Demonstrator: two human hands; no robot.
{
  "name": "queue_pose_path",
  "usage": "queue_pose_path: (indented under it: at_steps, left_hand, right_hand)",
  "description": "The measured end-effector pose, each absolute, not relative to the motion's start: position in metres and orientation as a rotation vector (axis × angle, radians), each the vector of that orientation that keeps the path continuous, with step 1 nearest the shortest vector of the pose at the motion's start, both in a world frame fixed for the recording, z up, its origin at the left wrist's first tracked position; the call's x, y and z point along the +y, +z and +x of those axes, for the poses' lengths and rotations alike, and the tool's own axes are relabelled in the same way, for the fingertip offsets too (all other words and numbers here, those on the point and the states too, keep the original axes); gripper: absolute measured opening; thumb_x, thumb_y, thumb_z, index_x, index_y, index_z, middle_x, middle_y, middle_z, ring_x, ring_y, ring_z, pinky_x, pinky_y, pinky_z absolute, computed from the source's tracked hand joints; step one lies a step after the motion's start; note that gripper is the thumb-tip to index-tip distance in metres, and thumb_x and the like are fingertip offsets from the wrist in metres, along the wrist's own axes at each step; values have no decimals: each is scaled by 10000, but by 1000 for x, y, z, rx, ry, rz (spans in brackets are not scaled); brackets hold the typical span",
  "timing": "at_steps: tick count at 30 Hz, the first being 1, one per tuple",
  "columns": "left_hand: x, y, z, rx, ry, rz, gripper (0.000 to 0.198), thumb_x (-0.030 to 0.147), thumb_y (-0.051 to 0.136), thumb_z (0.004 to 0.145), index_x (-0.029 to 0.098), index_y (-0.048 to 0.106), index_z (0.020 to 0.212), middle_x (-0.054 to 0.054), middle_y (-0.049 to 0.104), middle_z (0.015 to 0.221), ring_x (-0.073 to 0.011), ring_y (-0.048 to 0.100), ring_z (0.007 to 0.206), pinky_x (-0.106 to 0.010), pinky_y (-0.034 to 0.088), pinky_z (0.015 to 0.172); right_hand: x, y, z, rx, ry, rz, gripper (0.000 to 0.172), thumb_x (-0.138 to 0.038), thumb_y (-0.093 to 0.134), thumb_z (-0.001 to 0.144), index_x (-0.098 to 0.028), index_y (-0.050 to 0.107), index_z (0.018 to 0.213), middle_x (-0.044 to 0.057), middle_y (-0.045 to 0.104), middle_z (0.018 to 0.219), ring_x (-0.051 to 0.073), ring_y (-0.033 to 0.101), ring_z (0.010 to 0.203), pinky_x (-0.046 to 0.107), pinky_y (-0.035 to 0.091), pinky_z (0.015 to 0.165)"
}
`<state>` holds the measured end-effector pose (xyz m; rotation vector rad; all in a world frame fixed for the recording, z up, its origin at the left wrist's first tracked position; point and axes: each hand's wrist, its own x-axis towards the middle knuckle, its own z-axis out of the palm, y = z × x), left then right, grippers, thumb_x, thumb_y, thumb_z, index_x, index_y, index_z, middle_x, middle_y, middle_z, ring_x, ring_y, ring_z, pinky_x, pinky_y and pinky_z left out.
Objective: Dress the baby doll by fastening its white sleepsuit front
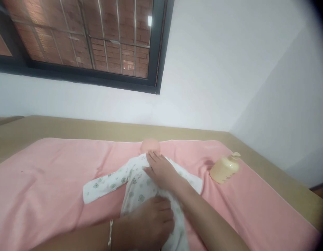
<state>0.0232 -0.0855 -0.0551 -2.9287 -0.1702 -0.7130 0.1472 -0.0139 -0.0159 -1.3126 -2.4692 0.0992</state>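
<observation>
A baby doll lies on its back, with its bald head at the far end. It wears a white long-sleeved baby onesie with small green prints, its left-side sleeve stretched out flat. My right hand rests flat on the upper chest of the onesie near the neck, fingers extended. Lower down, over the onesie's front, my left hand is closed with its fingers curled at the cloth; a bracelet circles that wrist. The fingertips of the left hand are hidden, and the hand is slightly blurred.
Beneath the doll spreads a pink blanket over a wooden surface. To the right, a pale yellow bottle leans on the blanket. Behind stand a white wall and a dark-framed barred window.
</observation>
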Motion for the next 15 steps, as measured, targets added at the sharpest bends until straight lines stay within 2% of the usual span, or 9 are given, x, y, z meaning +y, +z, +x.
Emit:
queue_pose_path:
  at_steps: [2, 6, 8, 12, 15]
  left_hand:
    - [-85, -59, 21, -197, -689, -2907, 163, 137, 479, 793, 181, 485, 636, -10, 496, 618, -139, 419, 613, -304, 409, 639]
    - [-83, -61, 22, -212, -706, -2907, 149, 106, 462, 773, 173, 491, 643, -13, 500, 622, -138, 401, 585, -301, 380, 581]
    - [-83, -58, 24, -171, -724, -2941, 163, 78, 458, 745, 175, 449, 614, -10, 476, 615, -136, 397, 592, -299, 382, 584]
    - [-83, -55, 25, -135, -721, -2942, 168, 91, 487, 749, 172, 435, 611, -2, 465, 626, -127, 399, 606, -294, 401, 625]
    - [-84, -58, 23, -156, -695, -2877, 155, 128, 503, 782, 173, 473, 637, -7, 489, 637, -129, 396, 599, -288, 395, 612]
  right_hand:
    - [-29, -13, 140, -2520, 64, -1242, 598, -505, 288, 956, -102, 398, 1384, 157, 347, 1454, 282, 235, 1373, 462, 204, 1105]
    - [-32, -9, 130, -2743, 111, -847, 436, -464, 294, 969, -267, 487, 1307, 13, 462, 1395, 188, 284, 1356, 433, 103, 1145]
    - [-20, -14, 132, -2661, 85, -1010, 461, -462, 296, 968, -234, 458, 1334, 34, 411, 1433, 206, 260, 1365, 448, 120, 1139]
    - [-15, -25, 138, -2496, 48, -1366, 587, -473, 271, 963, -114, 316, 1427, 146, 234, 1506, 298, 171, 1391, 503, 184, 1104]
    - [-30, -26, 138, -2547, 2, -1293, 665, -552, 324, 927, -141, 281, 1448, 145, 170, 1524, 340, 86, 1400, 550, 148, 1100]
